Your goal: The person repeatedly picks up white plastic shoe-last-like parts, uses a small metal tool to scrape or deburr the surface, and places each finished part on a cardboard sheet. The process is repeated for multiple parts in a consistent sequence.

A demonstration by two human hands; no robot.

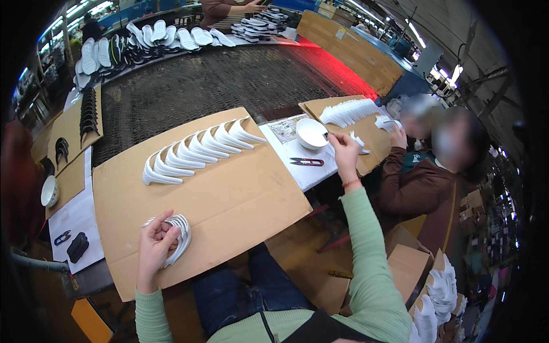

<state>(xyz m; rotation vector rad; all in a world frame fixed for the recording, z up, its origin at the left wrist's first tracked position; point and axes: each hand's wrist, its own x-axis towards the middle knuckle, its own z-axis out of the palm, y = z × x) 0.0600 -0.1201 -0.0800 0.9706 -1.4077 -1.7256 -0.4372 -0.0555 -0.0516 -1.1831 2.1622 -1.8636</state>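
My left hand (157, 246) is closed on a stack of white curved shoe pieces (184, 234), resting at the near left of a cardboard sheet (229, 200). Farther up that sheet, several like pieces (197, 153) lie overlapping in a slanted row. To the right, my right hand (345, 153) pinches a small dark-tipped brush (327, 136) at the rim of a white bowl (311, 135). Most of the brush is hidden by my fingers. Just below the bowl, red-and-black thread snips (307, 162) lie on the white table surface.
Beyond the cardboard runs a dark mesh conveyor (217, 74), with shoe soles (154, 37) piled past it. At right, a co-worker (423, 177) holds a white piece near another cardboard sheet (372, 137). A box of white pieces (437, 297) stands lower right; another bowl (50, 191) is left.
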